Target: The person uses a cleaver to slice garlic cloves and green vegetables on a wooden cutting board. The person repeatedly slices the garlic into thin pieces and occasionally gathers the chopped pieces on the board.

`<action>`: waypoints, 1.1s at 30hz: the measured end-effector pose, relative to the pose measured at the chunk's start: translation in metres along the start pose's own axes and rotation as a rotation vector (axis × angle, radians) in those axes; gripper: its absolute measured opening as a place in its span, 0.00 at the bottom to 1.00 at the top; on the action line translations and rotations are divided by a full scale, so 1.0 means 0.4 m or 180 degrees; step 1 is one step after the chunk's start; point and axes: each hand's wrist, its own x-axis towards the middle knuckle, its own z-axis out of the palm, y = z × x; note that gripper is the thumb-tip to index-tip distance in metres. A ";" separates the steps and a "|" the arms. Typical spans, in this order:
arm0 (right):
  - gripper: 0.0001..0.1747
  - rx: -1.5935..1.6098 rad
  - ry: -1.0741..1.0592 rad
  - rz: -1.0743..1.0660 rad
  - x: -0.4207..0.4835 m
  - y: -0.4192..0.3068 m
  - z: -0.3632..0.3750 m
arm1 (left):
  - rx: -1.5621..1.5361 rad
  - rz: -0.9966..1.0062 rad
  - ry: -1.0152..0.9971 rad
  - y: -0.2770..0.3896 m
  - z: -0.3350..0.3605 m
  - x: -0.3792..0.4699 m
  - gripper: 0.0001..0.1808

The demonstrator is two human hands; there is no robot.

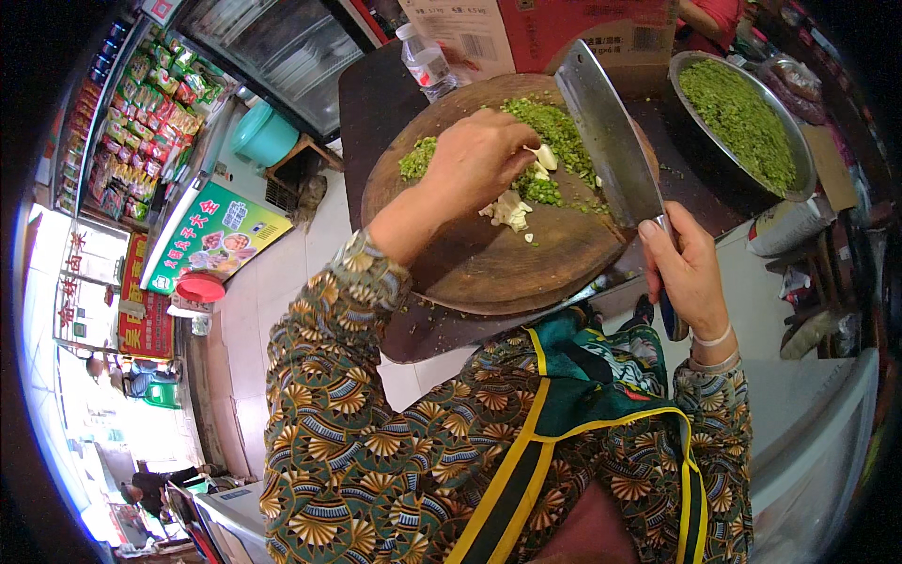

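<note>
My right hand grips the dark handle of a Chinese cleaver. Its broad steel blade is raised over the right side of a round wooden chopping board. My left hand reaches over the board, its fingertips pinched on a peeled garlic clove; the palm hides part of what lies beneath. Finely chopped green vegetable is spread across the far half of the board. A small heap of sliced garlic lies nearer to me, below my left hand.
A metal basin heaped with chopped greens stands to the right. Behind the board are a plastic bottle and a cardboard carton. The dark table's front edge runs close to me. Another person's arm shows at the top.
</note>
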 end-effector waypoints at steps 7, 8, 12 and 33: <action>0.10 0.0264 0.0164 0.0027 -0.005 0.010 0.010 | 0.0408 0.0012 -0.0824 -0.016 0.065 0.066 0.14; 0.10 0.0246 0.0154 0.0012 -0.005 0.012 0.011 | 0.0419 0.0068 -0.0906 -0.018 0.068 0.069 0.13; 0.10 0.0164 0.0116 -0.0038 -0.005 0.019 0.013 | 0.0230 0.0164 -0.0946 -0.018 0.073 0.069 0.13; 0.15 0.0014 -0.0266 0.0146 0.001 -0.045 0.033 | -0.0866 -0.1443 0.0682 0.136 0.002 -0.297 0.08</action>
